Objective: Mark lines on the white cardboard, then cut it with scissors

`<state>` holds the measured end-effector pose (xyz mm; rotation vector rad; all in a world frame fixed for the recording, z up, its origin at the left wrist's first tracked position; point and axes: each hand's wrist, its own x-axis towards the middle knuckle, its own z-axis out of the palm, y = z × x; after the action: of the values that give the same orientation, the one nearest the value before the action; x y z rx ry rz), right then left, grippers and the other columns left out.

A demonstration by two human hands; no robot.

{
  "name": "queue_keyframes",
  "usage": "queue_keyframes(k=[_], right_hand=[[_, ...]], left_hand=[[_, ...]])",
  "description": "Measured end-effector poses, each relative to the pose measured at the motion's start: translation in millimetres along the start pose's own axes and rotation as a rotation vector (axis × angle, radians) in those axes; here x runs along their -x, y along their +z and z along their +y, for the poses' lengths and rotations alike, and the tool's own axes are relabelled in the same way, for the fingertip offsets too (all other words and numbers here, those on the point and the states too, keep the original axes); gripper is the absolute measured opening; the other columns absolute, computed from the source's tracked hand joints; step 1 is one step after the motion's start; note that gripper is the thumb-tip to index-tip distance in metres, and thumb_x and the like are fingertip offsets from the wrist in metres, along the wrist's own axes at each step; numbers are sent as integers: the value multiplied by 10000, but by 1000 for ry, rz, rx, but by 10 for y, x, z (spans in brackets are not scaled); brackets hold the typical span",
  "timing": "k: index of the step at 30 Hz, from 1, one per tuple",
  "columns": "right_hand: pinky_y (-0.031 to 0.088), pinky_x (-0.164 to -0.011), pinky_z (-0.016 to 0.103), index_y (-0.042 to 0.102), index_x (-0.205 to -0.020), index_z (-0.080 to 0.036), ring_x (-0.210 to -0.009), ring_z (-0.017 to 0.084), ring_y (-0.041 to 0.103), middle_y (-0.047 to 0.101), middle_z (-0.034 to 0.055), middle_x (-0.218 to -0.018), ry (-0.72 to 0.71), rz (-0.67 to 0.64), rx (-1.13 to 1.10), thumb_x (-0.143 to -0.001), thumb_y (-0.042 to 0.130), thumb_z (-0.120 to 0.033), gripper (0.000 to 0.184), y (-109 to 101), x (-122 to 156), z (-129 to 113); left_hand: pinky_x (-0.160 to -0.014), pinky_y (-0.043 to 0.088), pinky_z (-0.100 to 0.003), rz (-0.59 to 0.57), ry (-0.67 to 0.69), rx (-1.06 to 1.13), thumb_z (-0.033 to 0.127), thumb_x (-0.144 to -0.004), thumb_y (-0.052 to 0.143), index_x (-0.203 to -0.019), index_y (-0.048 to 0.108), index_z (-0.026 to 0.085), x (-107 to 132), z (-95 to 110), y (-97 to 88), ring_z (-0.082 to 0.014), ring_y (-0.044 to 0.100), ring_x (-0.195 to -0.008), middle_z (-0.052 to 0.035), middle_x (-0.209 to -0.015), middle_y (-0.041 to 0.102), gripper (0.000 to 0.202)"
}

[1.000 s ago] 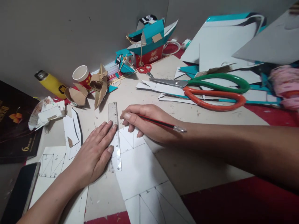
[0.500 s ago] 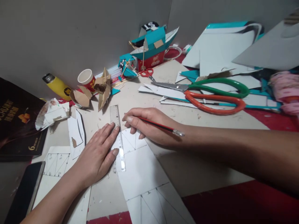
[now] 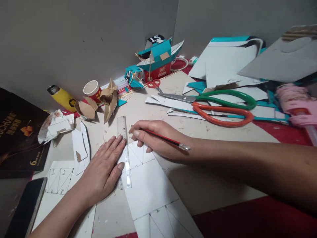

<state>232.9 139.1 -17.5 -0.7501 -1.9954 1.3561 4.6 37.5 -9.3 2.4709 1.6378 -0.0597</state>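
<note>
Found left hand (image 3: 104, 172) flat, fingers open, pressing clear plastic ruler (image 3: 122, 127) onto white pencil-lined card sheet (image 3: 148, 188), near centre of surface (image 3: 198, 185). Found right hand (image 3: 153, 137) just right of ruler, fingers closed around red-and-black pencil (image 3: 165, 140). Noted green-and-orange-handled scissors (image 3: 200, 106) far right.

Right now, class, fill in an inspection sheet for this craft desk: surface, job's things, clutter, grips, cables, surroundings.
Surface: scuffed beige board on red cloth.
Job's things: clear plastic ruler along the left edge of a white card sheet with pencilled lines; red-and-black pencil.
Clutter: large green-and-orange-handled scissors, small red scissors, paper cup, yellow bottle, teal card boat model, white card offcut, black phone, dark book.
Grips: left hand flat, pressing the ruler; right hand closed on the pencil, beside the ruler.
Cables: nothing seen.
Surroundings: plain grey wall behind.
</note>
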Motion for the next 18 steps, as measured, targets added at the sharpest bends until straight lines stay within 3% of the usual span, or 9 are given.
queue_keyframes(k=[8, 14, 18], right_hand=[[471, -533, 212, 634, -1076, -170, -705, 130, 630, 675, 43, -904, -41, 62, -151, -991, 458, -336, 257, 15, -7, 51], [491, -478, 202, 713, -932, -145, -546, 92, 563, 613, 24, -733, 7, 165, -206, -992, 428, -469, 436, -38, 21, -122], [467, -396, 180, 736, -917, -135, -439, 79, 537, 573, -4, -608, 143, 105, -279, -966, 483, -372, 351, -18, 28, -229]], left_hand=[[-1209, 179, -525, -40, -2, -24, 365, -1039, 281, -1568, 94, 313, -12, 15, -32, -254, 86, -1511, -3, -1658, 77, 563], [-1209, 181, -521, -54, -2, -13, 380, -1037, 292, -1570, 82, 297, -22, 5, -34, -248, 89, -1511, -8, -1656, 88, 578], [-1216, 182, -488, -26, 4, -5, 393, -1033, 312, -1573, 49, 248, -16, -2, -32, -225, 92, -1511, -19, -1651, 127, 618]])
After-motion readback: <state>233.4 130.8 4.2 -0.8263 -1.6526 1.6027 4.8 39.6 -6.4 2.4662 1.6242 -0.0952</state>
